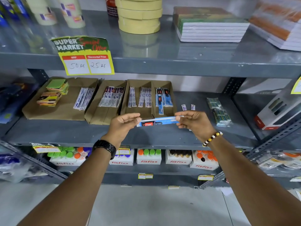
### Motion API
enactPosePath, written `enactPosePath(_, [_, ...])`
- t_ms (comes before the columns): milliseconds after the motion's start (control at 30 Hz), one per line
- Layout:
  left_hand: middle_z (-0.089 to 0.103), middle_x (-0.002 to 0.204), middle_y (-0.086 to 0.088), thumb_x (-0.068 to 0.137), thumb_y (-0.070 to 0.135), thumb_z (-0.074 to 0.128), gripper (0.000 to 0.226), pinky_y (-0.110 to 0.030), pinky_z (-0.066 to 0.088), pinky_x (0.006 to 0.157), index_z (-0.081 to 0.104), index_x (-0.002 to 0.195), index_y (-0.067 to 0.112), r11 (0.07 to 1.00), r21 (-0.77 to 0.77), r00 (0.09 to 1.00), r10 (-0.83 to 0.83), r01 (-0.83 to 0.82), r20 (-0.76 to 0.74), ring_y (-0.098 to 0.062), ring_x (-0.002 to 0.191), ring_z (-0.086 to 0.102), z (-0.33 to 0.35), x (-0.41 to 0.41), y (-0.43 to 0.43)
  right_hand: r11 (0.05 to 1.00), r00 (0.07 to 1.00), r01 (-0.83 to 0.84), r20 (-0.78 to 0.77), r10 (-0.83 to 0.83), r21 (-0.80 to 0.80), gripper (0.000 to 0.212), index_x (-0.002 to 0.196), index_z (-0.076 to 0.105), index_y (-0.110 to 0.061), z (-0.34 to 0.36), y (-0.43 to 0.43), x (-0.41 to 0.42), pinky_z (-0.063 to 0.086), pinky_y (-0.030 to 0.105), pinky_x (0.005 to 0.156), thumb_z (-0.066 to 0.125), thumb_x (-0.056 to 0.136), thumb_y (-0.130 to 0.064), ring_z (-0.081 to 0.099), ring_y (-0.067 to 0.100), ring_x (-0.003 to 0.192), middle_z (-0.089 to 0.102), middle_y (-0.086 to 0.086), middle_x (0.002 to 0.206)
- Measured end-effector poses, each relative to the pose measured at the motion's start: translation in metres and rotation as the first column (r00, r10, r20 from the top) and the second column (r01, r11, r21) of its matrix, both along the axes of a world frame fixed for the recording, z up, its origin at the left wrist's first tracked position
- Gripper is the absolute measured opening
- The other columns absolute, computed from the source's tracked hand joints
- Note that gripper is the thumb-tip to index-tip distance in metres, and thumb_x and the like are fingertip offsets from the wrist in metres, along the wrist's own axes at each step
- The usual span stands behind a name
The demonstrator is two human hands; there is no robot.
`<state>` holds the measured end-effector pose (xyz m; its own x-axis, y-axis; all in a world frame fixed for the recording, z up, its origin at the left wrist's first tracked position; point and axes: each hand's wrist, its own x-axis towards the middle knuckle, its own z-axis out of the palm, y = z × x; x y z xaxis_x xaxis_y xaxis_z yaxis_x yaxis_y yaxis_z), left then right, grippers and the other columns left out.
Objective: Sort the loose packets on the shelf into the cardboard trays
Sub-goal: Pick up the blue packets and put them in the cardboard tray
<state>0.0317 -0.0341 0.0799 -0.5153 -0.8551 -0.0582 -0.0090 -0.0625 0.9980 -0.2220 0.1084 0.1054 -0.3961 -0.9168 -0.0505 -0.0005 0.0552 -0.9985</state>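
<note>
A long blue pen-refill packet (158, 121) is stretched level between both hands in front of the middle shelf. My left hand (124, 123) pinches its left end and my right hand (193, 122) pinches its right end. Just behind it, the right cardboard tray (173, 103) holds matching blue packets (162, 98) in its right compartment and white-purple packets (140, 98) in the left ones. The middle tray (92, 113) and the wide left tray (65, 110) hold more white-purple packets. Two small loose packets (188, 107) lie on the grey shelf (195, 136) right of the trays.
Green packs (219, 111) lie on the shelf further right, beside a white and red box (275, 111). Sticky-note pads (53, 93) sit in the left tray. A yellow price sign (84, 57) hangs from the upper shelf, which carries tape rolls (140, 15) and notebooks (210, 25). Boxes of bottles (149, 157) fill the shelf below.
</note>
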Motion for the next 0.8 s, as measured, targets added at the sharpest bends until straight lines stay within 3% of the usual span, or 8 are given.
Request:
enactPosePath(233, [0.079,0.100,0.008,0.086,0.017,0.078,0.020,-0.016,0.054,0.080,0.076,0.103,0.027,1.000,-0.019,1.000,0.002,-0.002,0.003,-0.004,0.099,0.071,0.003,-0.001,0.001,1.000,1.000,0.004,-0.023,-0.003,0.019,0.016,0.095,0.077,-0.014,0.003,0.005,0.000,0.058,0.020,0.063,0.077,0.080,-0.010,0.073,0.017,0.070,0.078,0.008,0.085])
enactPosePath(333, [0.079,0.098,0.008,0.086,0.017,0.078,0.019,-0.016,0.054,0.085,0.076,0.100,0.029,0.999,-0.052,0.999,0.005,-0.003,0.036,-0.005,0.100,0.071,0.002,-0.004,0.000,0.996,0.993,-0.023,-0.110,0.032,0.082,0.015,0.094,0.078,-0.020,0.005,0.006,-0.004,0.058,0.019,0.063,0.078,0.080,-0.013,0.073,0.015,0.069,0.079,0.005,0.085])
enactPosePath(400, [0.079,0.096,0.009,0.087,0.018,0.077,0.018,-0.021,0.055,0.092,0.076,0.100,0.031,0.993,-0.117,0.994,0.027,-0.015,0.104,-0.006,0.100,0.071,0.000,-0.008,0.000,0.985,0.966,-0.053,-0.240,0.093,0.167,0.013,0.091,0.078,-0.021,0.004,0.006,-0.008,0.056,0.017,0.061,0.079,0.080,-0.016,0.071,0.008,0.064,0.079,-0.002,0.081])
enactPosePath(467, [0.074,0.103,0.008,0.092,0.024,0.072,0.021,-0.034,0.055,0.096,0.072,0.112,0.030,0.937,-0.349,0.955,0.115,-0.014,0.272,-0.010,0.100,0.069,-0.006,-0.010,-0.001,0.972,0.946,-0.042,-0.305,0.113,0.233,0.008,0.087,0.080,-0.020,0.002,0.006,-0.010,0.056,0.018,0.061,0.079,0.080,-0.017,0.069,0.008,0.060,0.079,-0.003,0.079])
enactPosePath(533, [0.066,0.127,-0.004,0.095,0.034,0.066,0.038,-0.046,0.049,0.102,0.063,0.131,0.022,0.732,-0.674,0.864,0.271,0.101,0.424,-0.022,0.117,0.059,-0.021,-0.014,-0.004,0.977,0.970,0.055,-0.241,-0.003,0.207,0.006,0.080,0.080,-0.019,-0.003,0.005,-0.013,0.055,0.019,0.057,0.079,0.079,-0.012,0.066,0.010,0.057,0.078,0.000,0.075])
enactPosePath(600, [0.046,0.152,-0.012,0.097,0.046,0.057,0.054,-0.054,0.035,0.112,0.052,0.142,0.016,0.561,-0.793,0.765,0.394,0.238,0.509,-0.035,0.139,0.040,-0.039,-0.019,-0.004,0.964,0.975,0.210,-0.108,-0.194,0.166,0.011,0.074,0.079,-0.016,-0.009,0.000,-0.012,0.054,0.020,0.053,0.078,0.079,-0.006,0.066,0.012,0.056,0.076,0.002,0.069])
enactPosePath(700, [0.026,0.163,-0.017,0.096,0.061,0.038,0.074,-0.062,0.020,0.118,0.036,0.151,0.013,0.547,-0.748,0.638,0.433,0.375,0.637,-0.039,0.151,0.018,-0.070,-0.026,0.000,0.896,0.900,0.407,0.090,-0.427,0.176,0.010,0.075,0.077,-0.008,-0.019,-0.008,-0.008,0.056,0.023,0.052,0.074,0.082,-0.002,0.067,0.020,0.059,0.075,0.012,0.073])
enactPosePath(800, [0.023,0.163,-0.021,0.098,0.063,0.032,0.077,-0.065,0.015,0.119,0.029,0.155,0.011,0.531,-0.700,0.557,0.433,0.478,0.708,-0.042,0.152,0.014,-0.101,-0.029,-0.001,0.866,0.795,0.451,0.345,-0.499,0.215,0.013,0.083,0.068,0.001,-0.030,-0.020,-0.008,0.059,0.025,0.053,0.059,0.092,0.003,0.070,0.021,0.057,0.074,0.013,0.071])
